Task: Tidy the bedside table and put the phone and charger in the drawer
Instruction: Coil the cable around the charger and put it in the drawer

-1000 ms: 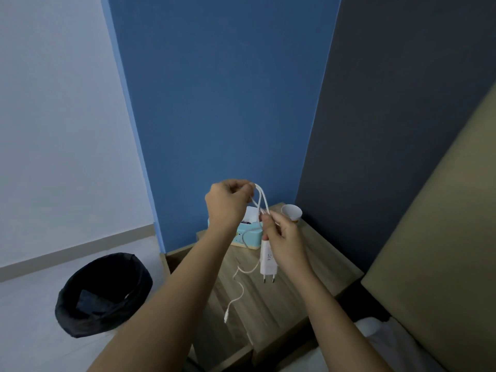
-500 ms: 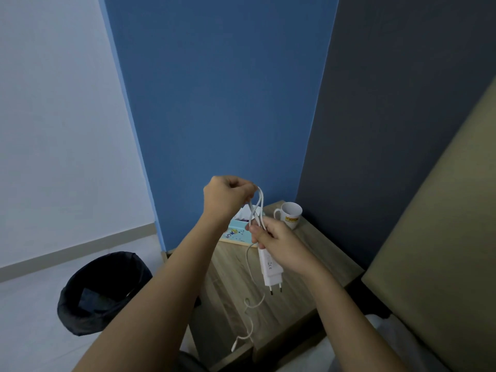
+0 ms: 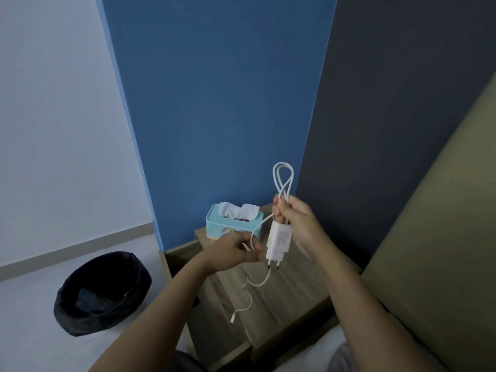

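Note:
My right hand (image 3: 298,224) holds the white charger plug (image 3: 279,241) with its prongs pointing down, together with loops of its white cable (image 3: 283,181) that stick up above my fist. My left hand (image 3: 230,252) pinches a lower stretch of the same cable just left of the plug. The loose cable end (image 3: 233,319) dangles over the wooden bedside table (image 3: 292,291). No phone is in sight, and I cannot make out a drawer.
A light blue tissue box (image 3: 233,224) stands at the back of the table against the blue wall. A black waste bin (image 3: 102,292) sits on the floor to the left. A padded headboard (image 3: 442,251) rises on the right.
My left hand let go of the loop top and dropped to grip the cable lower down. My right hand rose with the plug and loops. The view shifted, and the cup went out of sight.

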